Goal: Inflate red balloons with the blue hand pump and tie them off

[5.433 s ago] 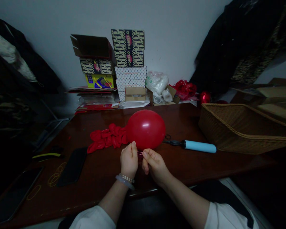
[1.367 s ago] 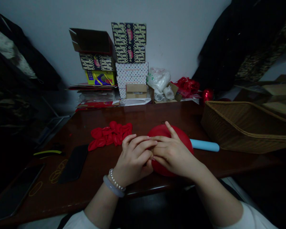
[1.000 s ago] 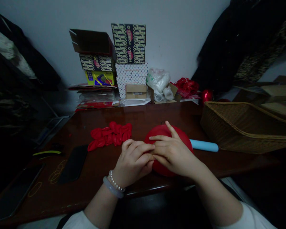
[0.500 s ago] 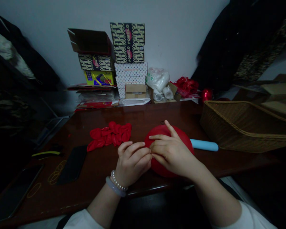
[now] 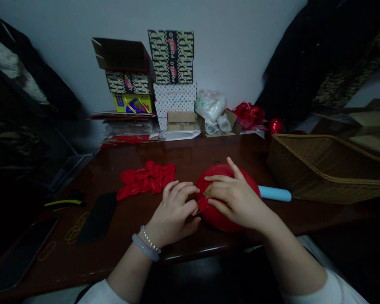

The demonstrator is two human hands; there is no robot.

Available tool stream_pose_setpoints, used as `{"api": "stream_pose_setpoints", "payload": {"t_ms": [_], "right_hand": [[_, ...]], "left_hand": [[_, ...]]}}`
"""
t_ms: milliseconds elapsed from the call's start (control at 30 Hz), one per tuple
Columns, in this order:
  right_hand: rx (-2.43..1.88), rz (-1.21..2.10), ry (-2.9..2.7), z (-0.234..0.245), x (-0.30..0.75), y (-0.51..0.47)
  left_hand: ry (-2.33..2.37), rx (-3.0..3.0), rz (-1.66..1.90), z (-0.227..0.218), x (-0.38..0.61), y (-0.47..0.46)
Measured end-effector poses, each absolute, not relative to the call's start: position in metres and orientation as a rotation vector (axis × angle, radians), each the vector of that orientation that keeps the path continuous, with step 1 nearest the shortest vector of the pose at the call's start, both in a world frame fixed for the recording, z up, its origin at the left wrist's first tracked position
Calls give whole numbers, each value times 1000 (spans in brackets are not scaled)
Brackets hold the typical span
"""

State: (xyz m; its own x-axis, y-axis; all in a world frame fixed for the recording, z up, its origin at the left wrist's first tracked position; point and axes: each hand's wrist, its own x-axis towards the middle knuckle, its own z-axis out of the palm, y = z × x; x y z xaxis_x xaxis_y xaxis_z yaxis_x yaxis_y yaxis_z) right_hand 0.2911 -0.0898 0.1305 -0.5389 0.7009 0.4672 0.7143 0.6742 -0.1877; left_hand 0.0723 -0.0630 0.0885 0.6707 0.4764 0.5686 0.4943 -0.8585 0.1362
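A round red balloon (image 5: 215, 219) rests near the table's front edge, partly covered by my right hand (image 5: 236, 198). That hand lies over the balloon with its fingertips pinched at the near-left side, where the neck seems to be, and one finger points up. Just left of it, my left hand (image 5: 177, 211) has thumb and fingers closed on a thin rubber band (image 5: 200, 210) stretched toward the right fingertips. Its far end is hidden there. Behind the balloon a light-blue tube (image 5: 275, 194) sticks out to the right. A pile of limp red balloons (image 5: 148, 180) lies to the left.
Left on the table are a dark phone (image 5: 98, 217), loose rubber bands (image 5: 76, 230), a yellow-and-black tool (image 5: 63, 203) and a large dark screen (image 5: 22, 253). A wicker basket (image 5: 304, 177) stands at right. Stacked boxes (image 5: 174, 93) and plastic rolls (image 5: 223, 122) line the back.
My left hand has pulled away from the right fingertips, down and left, and the thin band now shows stretched between them. My right hand and the balloon have shifted slightly right.
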Motion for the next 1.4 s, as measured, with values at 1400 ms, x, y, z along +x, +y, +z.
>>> {"api": "stream_pose_setpoints", "payload": {"t_ms": [1400], "right_hand": [[-916, 225, -2070, 120, 273, -78]], "left_hand": [[-1481, -2401, -1992, 103, 95, -64]]}}
